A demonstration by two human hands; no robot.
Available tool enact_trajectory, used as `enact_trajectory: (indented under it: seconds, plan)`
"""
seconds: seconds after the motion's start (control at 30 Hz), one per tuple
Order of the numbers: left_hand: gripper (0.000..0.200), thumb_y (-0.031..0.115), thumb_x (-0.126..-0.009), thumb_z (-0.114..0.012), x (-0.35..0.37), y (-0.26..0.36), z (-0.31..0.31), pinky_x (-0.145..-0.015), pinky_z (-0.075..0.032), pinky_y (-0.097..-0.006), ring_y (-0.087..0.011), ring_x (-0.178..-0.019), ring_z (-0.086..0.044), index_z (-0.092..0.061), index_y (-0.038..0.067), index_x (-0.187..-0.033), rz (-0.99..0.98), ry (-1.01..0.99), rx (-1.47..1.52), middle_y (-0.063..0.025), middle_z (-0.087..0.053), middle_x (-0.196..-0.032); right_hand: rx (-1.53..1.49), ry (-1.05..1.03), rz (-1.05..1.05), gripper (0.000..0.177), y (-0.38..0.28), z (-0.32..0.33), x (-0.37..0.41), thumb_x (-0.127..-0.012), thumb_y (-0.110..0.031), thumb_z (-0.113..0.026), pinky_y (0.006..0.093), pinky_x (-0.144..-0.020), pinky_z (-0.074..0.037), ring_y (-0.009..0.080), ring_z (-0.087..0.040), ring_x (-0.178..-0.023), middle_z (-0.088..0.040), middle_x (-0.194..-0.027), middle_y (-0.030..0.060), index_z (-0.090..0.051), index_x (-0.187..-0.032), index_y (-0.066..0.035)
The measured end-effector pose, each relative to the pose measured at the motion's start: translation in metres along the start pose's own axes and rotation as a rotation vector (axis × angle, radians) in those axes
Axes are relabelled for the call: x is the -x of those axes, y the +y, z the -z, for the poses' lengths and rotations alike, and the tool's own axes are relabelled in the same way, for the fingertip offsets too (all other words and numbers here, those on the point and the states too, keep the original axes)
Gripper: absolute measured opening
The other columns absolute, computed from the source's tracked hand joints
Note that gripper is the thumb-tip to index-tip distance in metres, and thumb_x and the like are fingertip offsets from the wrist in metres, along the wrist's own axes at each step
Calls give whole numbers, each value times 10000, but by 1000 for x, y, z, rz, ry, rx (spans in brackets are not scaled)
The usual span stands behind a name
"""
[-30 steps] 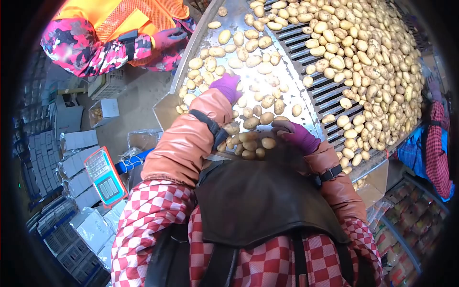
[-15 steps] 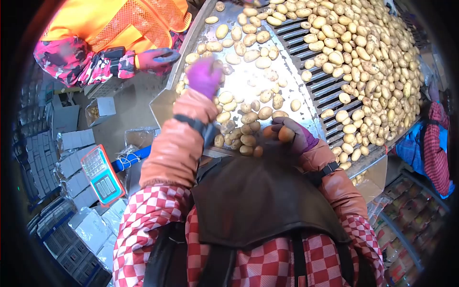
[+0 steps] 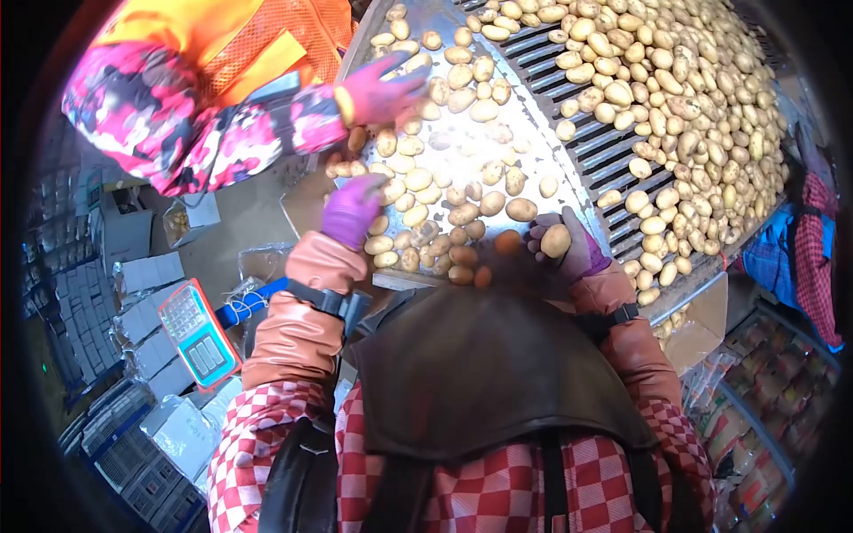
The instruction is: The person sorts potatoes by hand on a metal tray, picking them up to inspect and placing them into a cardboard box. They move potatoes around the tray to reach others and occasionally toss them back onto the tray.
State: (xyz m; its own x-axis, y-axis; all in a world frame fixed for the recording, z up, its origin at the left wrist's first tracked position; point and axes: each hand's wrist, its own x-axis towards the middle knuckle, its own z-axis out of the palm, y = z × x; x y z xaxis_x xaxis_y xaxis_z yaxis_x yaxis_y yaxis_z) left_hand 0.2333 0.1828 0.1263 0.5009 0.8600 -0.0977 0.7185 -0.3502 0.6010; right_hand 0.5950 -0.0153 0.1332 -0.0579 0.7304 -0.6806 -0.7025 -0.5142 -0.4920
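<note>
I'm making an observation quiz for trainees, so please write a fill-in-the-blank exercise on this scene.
1. The right hand holds a ____.
2. The glove on the left hand is ____.
3. The mesh vest at upper left is ____.
4. The red-edged keypad panel is on the camera wearer's ____ side.

Missing words: potato; purple; orange; left.

Potatoes (image 3: 680,107) — pale yellow (vest (image 3: 302,27) orange)

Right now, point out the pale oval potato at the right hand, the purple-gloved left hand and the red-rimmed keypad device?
Pale oval potato (image 3: 555,241), head view: its visible middle.
Purple-gloved left hand (image 3: 352,211), head view: back of the glove.
Red-rimmed keypad device (image 3: 201,335), head view: middle of its face.
</note>
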Motion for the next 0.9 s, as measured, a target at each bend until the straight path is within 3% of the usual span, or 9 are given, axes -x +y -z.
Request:
enact_trajectory:
  seconds: [0.13,0.33,0.47,0.5,0.6,0.67,0.8,0.87,0.9]
  plan:
    - [507,211,-753,-681,-15,17,-40,-820,-513,-460,-354,-1009,-614,-549,209,-1242,-47,-199,-591,-106,-561,-1241,-111,-16,-118,561,4,-4,-1,-988,-521,-401,407,-703,-547,294,-638,-827,-639,-952,144,-567,-1099,3]
    - [529,191,-740,-691,-16,10,-33,-773,-512,-477,-371,-954,-623,-522,220,-1240,-138,-313,-622,-116,-555,-1192,-155,-99,-94,517,47,16,1,-979,-493,-459,431,-743,-565,311,-654,-891,-638,-961,167,-579,-1038,6]
    - [405,180,-752,-687,-17,-33,-22,-797,-509,-453,-361,-887,-627,-582,174,-1143,-139,-93,-277,-149,-582,-1109,-176,-130,-140,467,51,4,20,-977,-400,-505,393,-785,-558,295,-647,-956,-628,-984,147,-575,-1186,12]
    - [410,198,-731,-744,-18,-36,-22,-783,-511,-411,-346,-882,-634,-605,109,-1106,-137,12,-177,-165,-620,-1016,477,-265,192,505,51,2,36,-977,-348,-518,388,-848,-544,301,-631,-1032,-589,-1163,174,-470,-1362,-25]
    - [421,286,-775,-739,7,61,-11,-773,-508,-373,-315,-897,-646,-609,54,-1102,307,-15,328,-167,-649,-958,-7,-203,-117,543,33,-32,57,-997,-296,-497,361,-905,-518,255,-611,-1053,-552,-1256,140,-329,-1462,-73]
    - [507,408,-802,-716,25,95,-21,-766,-505,-359,-278,-905,-652,-604,42,-1135,141,-281,303,-162,-660,-961,8,-291,-86,584,38,-37,57,-999,-299,-493,347,-932,-510,249,-576,-1148,-449,-1409,149,-267,-1500,-105]
    - [549,445,-809,-680,23,98,-35,-789,-490,-444,-360,-944,-637,-574,78,-1204,163,-467,-412,-179,-667,-973,-25,-283,-101,544,33,-57,60,-993,-265,-506,353,-950,-507,261,-559,-1175,-447,-1407,158,-319,-1473,-91]
    - [540,424,-806,-687,29,76,-47,-788,-494,-433,-346,-929,-643,-575,79,-1206,117,-461,-412,-174,-668,-969,-112,-228,-97,544,49,-50,48,-981,-276,-533,348,-934,-513,267,-578,-1140,-449,-1403,158,-353,-1451,-71]
    - [536,414,-804,-691,31,66,-50,-788,-496,-428,-339,-921,-646,-575,80,-1207,92,-462,-414,-171,-668,-968,101,-243,125,526,60,-42,39,-980,-251,-533,350,-940,-512,270,-577,-1137,-458,-1392,157,-363,-1442,-64]
